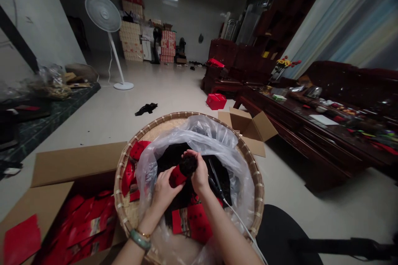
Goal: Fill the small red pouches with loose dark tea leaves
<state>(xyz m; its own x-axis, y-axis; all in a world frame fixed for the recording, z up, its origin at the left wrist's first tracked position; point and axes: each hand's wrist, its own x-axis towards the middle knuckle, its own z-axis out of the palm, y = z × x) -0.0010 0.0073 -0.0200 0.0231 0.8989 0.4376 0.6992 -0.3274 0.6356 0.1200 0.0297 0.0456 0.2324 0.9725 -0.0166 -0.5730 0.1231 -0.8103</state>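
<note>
My left hand grips a small red paper packet above a round woven bamboo basket. My right hand pinches a dark, crumbly lump at the packet's open end. The basket is lined with a clear plastic bag and holds a dark loose mass, possibly dried leaves, plus several red packets. A black-handled tool with a white cord lies right of my right hand. A jade-green bangle circles my left wrist.
An open cardboard box of red packets stands left of the basket, and another carton stands behind it. A long dark wooden table with scattered items runs along the right. A black seat sits at lower right.
</note>
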